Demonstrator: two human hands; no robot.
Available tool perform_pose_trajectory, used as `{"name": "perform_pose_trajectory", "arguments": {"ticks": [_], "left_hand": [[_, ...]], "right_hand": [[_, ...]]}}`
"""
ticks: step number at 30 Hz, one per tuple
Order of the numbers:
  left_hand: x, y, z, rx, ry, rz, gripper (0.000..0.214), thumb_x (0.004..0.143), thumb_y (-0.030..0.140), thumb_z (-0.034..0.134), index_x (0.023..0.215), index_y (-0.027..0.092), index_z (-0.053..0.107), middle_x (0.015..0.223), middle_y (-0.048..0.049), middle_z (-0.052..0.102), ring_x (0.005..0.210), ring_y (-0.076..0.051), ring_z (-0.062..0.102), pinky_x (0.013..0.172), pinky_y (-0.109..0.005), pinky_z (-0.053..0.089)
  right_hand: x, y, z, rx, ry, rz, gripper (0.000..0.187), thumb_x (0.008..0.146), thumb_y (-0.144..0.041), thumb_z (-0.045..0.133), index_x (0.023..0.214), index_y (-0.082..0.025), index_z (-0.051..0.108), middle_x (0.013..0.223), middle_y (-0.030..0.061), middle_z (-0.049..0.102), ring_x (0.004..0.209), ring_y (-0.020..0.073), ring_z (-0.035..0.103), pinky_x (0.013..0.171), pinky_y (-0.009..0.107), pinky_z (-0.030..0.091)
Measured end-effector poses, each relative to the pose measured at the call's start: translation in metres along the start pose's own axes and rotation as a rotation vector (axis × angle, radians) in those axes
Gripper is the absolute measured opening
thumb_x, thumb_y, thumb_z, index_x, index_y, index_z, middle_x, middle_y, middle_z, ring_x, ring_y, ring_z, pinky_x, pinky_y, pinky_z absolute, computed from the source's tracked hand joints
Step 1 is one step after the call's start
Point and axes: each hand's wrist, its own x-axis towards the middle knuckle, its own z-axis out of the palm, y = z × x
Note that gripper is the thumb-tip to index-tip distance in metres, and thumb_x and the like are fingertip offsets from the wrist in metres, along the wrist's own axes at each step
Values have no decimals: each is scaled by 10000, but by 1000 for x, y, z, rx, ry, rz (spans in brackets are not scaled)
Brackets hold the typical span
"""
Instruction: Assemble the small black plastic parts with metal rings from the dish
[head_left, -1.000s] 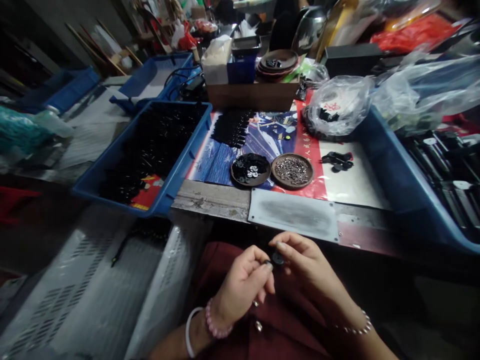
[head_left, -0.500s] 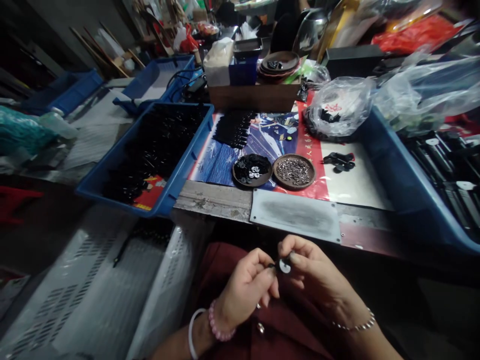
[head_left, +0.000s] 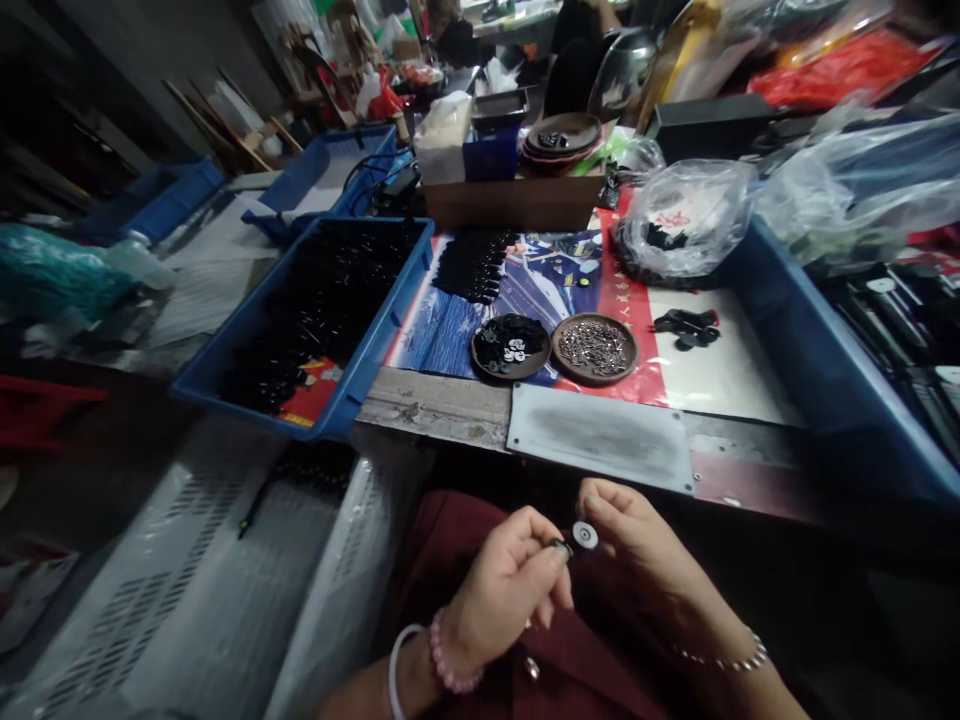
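Note:
My left hand (head_left: pixel 504 585) and my right hand (head_left: pixel 637 545) meet over my lap, below the table edge. The right hand's fingers pinch a small round disc (head_left: pixel 585 535) whose white face points up at me. The left hand's fingertips are pinched on a tiny dark part (head_left: pixel 561 546) right beside the disc. Directly ahead on the table stand two small brown dishes: one (head_left: pixel 510 348) with black and white discs, one (head_left: pixel 595 348) with small metal pieces.
A blue tray (head_left: pixel 360 365) of black parts overhangs the table at left. Another blue bin (head_left: pixel 810 370) with black parts stands at right. A plastic bag (head_left: pixel 686 215), a cardboard box (head_left: pixel 517 200) and a pile of black pieces (head_left: pixel 472 265) lie further back. A grey metal plate (head_left: pixel 600 440) sits at the table edge.
The disc in my right hand has turned over, from its dark side to its white face. Both hands shifted slightly right and down in view.

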Motion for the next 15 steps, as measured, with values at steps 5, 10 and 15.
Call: {"name": "perform_pose_trajectory", "arguments": {"ticks": [5,10,15], "left_hand": [[1,-1,0,10,-7,-5,236,937,406,550,894,184,485,620,39,605,391,-34,414,389,-141,270],[1,0,2,4,-14,-10,241,936,410,551,895,185,475,618,40,601,394,-34,413,395,-141,277],[1,3,5,17,-25,-30,270,929,438,549,883,182,477,624,33,600,400,-38,419,402,-147,279]], "right_hand": [[-3,-5,6,3,25,-14,502,692,-497,849,579,-171,483,420,-76,403,400,43,287,408,170,205],[-7,-13,7,8,44,-41,446,653,-472,881,631,-161,562,461,-69,436,407,41,295,396,165,214],[-12,-15,1,-5,-3,-108,302,728,-400,847,759,-166,658,566,-26,561,405,38,351,389,159,272]]}}
